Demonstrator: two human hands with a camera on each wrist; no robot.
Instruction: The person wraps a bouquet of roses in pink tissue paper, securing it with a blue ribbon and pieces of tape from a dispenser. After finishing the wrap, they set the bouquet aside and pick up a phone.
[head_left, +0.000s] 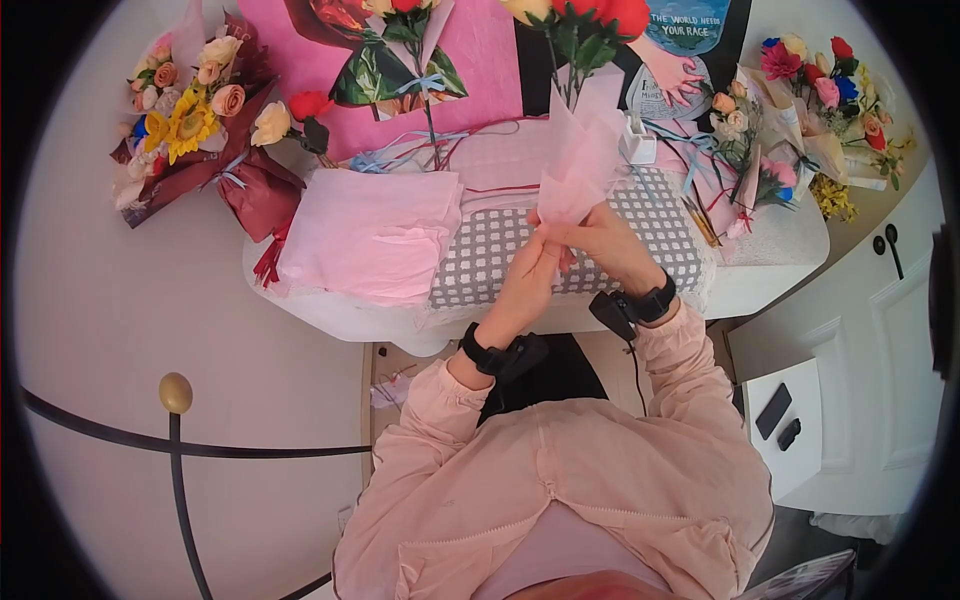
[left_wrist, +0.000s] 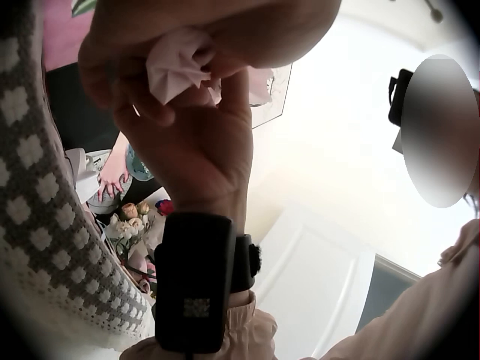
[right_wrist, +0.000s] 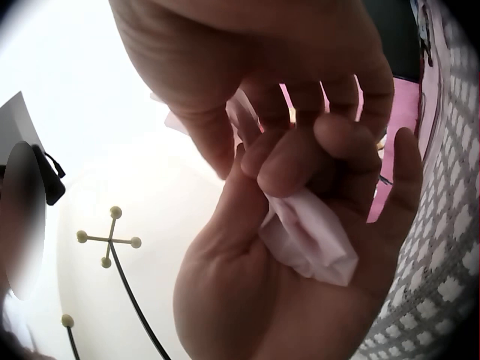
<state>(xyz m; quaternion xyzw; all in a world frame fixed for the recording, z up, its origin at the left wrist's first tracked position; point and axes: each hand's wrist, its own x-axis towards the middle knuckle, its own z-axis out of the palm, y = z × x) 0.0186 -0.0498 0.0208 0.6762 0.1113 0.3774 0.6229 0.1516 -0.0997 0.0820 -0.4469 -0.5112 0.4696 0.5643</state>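
Note:
In the head view, red and cream flowers (head_left: 590, 25) stand in a cone of pink wrapping paper (head_left: 580, 160) above the table. Both hands meet at the gathered lower part of the paper. The left hand (head_left: 525, 285) pinches it from the left, and the right hand (head_left: 612, 245) grips it from the right, fingers curled round. In the left wrist view the crumpled paper end (left_wrist: 178, 66) pokes out between the hands. The right wrist view shows the same paper end (right_wrist: 311, 236) below curled fingers, lying over a palm.
Folded pink sheets (head_left: 370, 235) lie at the left on a grey-and-white checked cloth (head_left: 490, 250). Bouquets stand at both sides, one in dark red wrap (head_left: 265, 200). Ribbons (head_left: 480, 145) and a white box (head_left: 638, 145) lie behind. A phone (head_left: 773, 411) rests on a side table.

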